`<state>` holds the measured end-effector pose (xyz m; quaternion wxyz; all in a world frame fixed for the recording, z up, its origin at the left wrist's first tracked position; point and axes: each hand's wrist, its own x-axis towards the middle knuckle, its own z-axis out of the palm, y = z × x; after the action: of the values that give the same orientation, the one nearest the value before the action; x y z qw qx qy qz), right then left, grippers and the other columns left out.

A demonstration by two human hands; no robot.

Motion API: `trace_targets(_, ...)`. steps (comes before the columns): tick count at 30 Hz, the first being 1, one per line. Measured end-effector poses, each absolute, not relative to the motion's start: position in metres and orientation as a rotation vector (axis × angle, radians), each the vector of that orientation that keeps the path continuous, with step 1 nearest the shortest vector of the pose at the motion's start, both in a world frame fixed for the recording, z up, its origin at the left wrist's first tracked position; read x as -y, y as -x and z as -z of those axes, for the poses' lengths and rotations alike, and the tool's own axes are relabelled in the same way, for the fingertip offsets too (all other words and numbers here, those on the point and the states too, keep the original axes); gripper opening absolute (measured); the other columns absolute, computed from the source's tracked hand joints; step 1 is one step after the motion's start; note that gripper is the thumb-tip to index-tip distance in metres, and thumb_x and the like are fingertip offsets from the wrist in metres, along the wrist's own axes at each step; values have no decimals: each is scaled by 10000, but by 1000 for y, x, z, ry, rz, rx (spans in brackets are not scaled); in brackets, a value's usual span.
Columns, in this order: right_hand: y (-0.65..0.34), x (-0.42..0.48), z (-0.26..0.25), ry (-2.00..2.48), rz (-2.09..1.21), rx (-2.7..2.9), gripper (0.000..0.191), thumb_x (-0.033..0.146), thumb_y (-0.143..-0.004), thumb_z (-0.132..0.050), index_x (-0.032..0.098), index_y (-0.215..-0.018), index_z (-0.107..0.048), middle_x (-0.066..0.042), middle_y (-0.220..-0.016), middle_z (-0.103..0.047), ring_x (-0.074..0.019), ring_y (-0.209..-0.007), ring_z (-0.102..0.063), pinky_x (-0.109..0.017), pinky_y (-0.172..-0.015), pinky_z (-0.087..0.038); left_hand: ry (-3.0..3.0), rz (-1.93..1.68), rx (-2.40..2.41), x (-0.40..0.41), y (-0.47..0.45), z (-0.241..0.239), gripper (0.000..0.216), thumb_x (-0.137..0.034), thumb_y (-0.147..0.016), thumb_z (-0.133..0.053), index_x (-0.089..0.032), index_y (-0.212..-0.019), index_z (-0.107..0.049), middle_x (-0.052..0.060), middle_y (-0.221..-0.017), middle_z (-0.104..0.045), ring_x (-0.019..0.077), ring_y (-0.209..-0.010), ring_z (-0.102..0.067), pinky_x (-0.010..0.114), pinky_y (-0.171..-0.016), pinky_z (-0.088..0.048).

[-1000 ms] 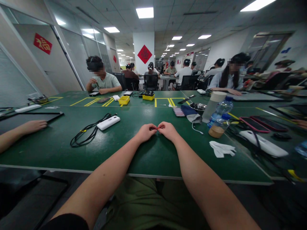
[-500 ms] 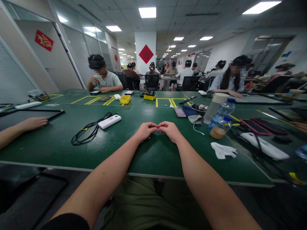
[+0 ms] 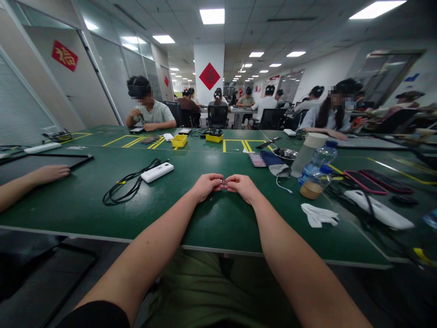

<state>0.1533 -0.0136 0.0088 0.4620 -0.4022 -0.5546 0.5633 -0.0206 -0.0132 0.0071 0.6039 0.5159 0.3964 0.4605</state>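
Note:
My left hand [image 3: 206, 186] and my right hand [image 3: 241, 187] meet fingertip to fingertip just over the green table [image 3: 136, 223]. Both are closed in a pinch. Between the fingertips shows a tiny shiny metal piece [image 3: 221, 182], too small to name. The left fingers pinch it, and the right fingertips are right beside it; whether they also grip it I cannot tell. To the left of my hands lies a white power bank [image 3: 157, 172] with a coiled black cable [image 3: 124, 189].
On the right stand a pale tumbler [image 3: 309, 155], a bottle of brown drink [image 3: 312, 186] and a metal bowl [image 3: 286, 154]; a white glove [image 3: 319, 215] lies nearer. Yellow trays [image 3: 180, 141] sit further back. A co-worker's hand [image 3: 51, 174] rests at the left; other people sit across the table.
My fingertips have parted slightly, and the small shiny piece between them now shows. The forearms stay nearly in place; the view has shifted a little.

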Motion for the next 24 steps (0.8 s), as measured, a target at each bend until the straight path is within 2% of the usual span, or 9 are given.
trace_targets(7, -153, 14, -7, 1027, -1309, 1438, 147, 37, -658, -651, 115, -779, -677, -69, -749, -714, -134, -699, -685, -188, -635, -554, -1189, -1049, -925, 12, 21, -4, 234, -86, -778, -622, -94, -1011, -624, 107, -855, -698, 130, -727, -674, 210, -663, -532)
trace_targets(11, -154, 14, -9, 1033, -1318, 1403, 146, 34, -665, -653, 117, -784, -669, -72, -753, -712, -139, -679, -687, -195, -612, -559, -1206, -1047, -931, 13, 21, -5, 209, -84, -768, -626, -89, -978, -627, 111, -847, -694, 132, -700, -673, 200, -620, -529)
trace_targets(17, -157, 14, -12, 1041, -1510, 1222, 137, -1, -737, -576, 91, -804, -653, -131, -800, -713, -197, -800, -707, -271, -734, -578, -1110, -1076, -911, 13, 22, -6, 160, -69, -791, -585, -91, -946, -622, 101, -831, -688, 126, -713, -672, 192, -637, -537)
trace_targets(24, -159, 12, -12, 1035, -1573, 1165, 172, -22, -725, -572, 83, -832, -654, -138, -831, -713, -204, -835, -703, -293, -788, -569, -1061, -1078, -887, 11, 23, -7, 155, -52, -790, -580, -97, -934, -613, 100, -843, -678, 125, -732, -670, 200, -658, -543)
